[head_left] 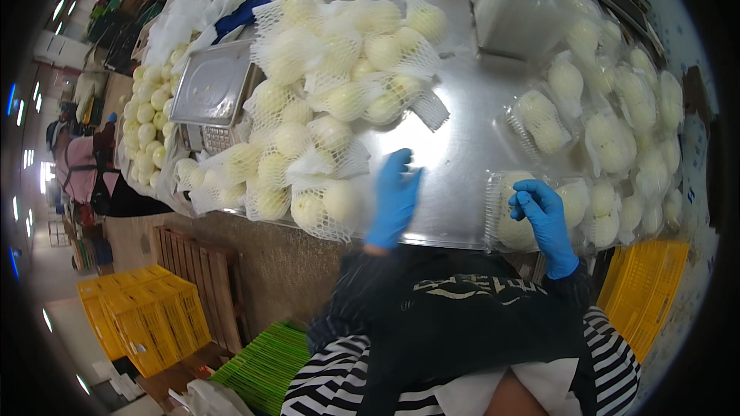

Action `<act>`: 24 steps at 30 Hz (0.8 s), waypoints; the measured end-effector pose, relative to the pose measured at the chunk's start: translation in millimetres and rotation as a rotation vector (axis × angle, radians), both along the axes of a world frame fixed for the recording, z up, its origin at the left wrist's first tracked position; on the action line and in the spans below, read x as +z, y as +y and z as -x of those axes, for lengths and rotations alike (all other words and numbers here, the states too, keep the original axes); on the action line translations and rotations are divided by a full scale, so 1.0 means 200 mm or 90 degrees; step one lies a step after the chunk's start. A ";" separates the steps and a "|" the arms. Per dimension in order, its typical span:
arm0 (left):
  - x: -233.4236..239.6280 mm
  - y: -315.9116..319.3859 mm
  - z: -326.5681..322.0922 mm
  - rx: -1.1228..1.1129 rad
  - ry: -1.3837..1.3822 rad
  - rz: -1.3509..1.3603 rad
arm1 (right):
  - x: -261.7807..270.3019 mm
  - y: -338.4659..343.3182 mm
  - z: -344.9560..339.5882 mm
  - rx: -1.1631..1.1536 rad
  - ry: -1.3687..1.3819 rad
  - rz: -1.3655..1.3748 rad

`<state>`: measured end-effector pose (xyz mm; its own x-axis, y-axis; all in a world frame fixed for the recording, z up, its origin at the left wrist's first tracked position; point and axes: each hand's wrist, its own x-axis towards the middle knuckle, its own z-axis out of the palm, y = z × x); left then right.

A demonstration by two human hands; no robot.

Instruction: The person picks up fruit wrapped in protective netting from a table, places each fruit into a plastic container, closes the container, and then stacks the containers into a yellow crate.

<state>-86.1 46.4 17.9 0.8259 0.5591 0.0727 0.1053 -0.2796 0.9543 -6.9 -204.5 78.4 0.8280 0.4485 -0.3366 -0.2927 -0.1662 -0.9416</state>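
Note:
My left hand (396, 199), in a blue glove and slightly blurred, is over the steel table (457, 185) with its fingers apart and nothing in it. To its left lie peeled onions in white foam net sleeves (324, 202), heaped up. My right hand (540, 216), also blue-gloved, is over a clear plastic clamshell pack of peeled onions (511, 231) at the table's near edge. Its fingertips are curled together; whether they pinch anything thin cannot be told. More packed onions (607, 138) are piled to the right.
A stack of clear plastic containers (514, 17) stands at the back. On the left are a weighing scale with a steel pan (211, 84) and loose peeled onions (150, 110). Yellow crates (150, 318), a wooden pallet (202, 283) and green crates (266, 364) are below. A person (87, 170) is at far left.

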 end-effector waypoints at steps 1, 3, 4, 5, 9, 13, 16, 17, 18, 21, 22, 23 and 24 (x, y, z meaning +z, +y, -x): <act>0.03 0.11 0.12 0.073 0.026 -0.072 | -0.02 0.02 -0.03 0.025 -0.012 0.003; 0.09 0.33 0.34 0.188 0.087 -0.261 | -0.05 0.08 -0.21 0.006 -0.270 0.032; 0.08 0.42 0.46 0.231 0.120 -0.287 | 0.01 0.12 -0.41 -0.011 -0.434 0.104; 0.03 0.49 0.57 0.268 0.155 -0.316 | 0.05 0.15 -0.62 -0.081 -0.541 0.122; -0.23 0.61 0.71 0.302 0.153 -0.164 | 0.25 0.34 -1.33 -0.084 -1.047 0.339; -0.19 0.53 0.67 0.240 0.171 -0.043 | 0.14 0.33 -1.62 0.103 -0.805 0.466; -0.13 0.49 0.61 0.099 0.256 -0.111 | 0.08 0.25 -1.68 0.119 -0.713 0.353; -0.12 0.49 0.61 0.042 0.301 -0.171 | 0.07 0.21 -1.73 0.128 -0.690 0.333; -0.10 0.50 0.58 0.019 0.299 -0.172 | 0.07 0.20 -1.76 0.134 -0.670 0.312; 0.01 0.50 0.54 -0.107 0.380 -0.362 | 0.02 0.21 -1.81 0.087 -0.647 0.300; 0.00 0.49 0.54 -0.137 0.332 -0.400 | 0.03 0.22 -1.82 0.090 -0.637 0.291; -0.01 0.48 0.54 -0.168 0.282 -0.437 | 0.04 0.22 -1.83 0.092 -0.628 0.283; -0.01 0.48 0.54 -0.198 0.232 -0.474 | 0.06 0.23 -1.83 0.095 -0.617 0.275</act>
